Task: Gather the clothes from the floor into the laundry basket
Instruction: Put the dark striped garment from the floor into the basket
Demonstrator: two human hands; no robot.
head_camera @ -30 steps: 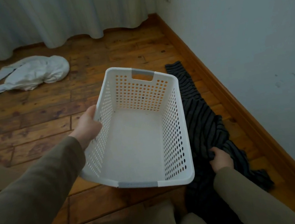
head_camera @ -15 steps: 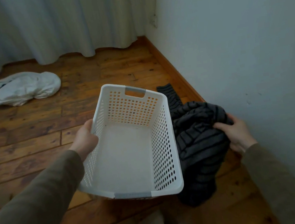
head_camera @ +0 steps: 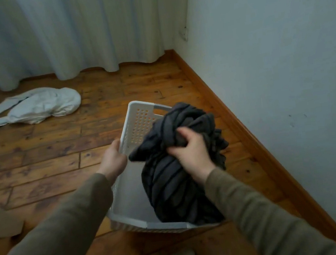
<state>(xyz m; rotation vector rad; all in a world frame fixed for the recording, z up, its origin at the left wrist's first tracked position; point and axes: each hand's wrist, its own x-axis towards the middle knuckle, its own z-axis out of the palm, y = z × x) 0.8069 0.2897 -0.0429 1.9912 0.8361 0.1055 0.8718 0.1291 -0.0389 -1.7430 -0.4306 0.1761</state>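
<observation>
Clothes are half gathered: the dark striped garment (head_camera: 176, 181), on the floor beside the laundry basket (head_camera: 129, 121) a moment ago, has been lifted into it, clenched in the right hand (head_camera: 189, 152), while the left hand (head_camera: 114, 159) grips the basket's rim and a white garment (head_camera: 39, 106) lies well apart from the basket.

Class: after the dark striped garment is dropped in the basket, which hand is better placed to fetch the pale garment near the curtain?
Probably the right hand: it only grips the dark striped garment and frees once it lets go. The left hand holds the basket rim, though the pale garment lies on its side.
</observation>
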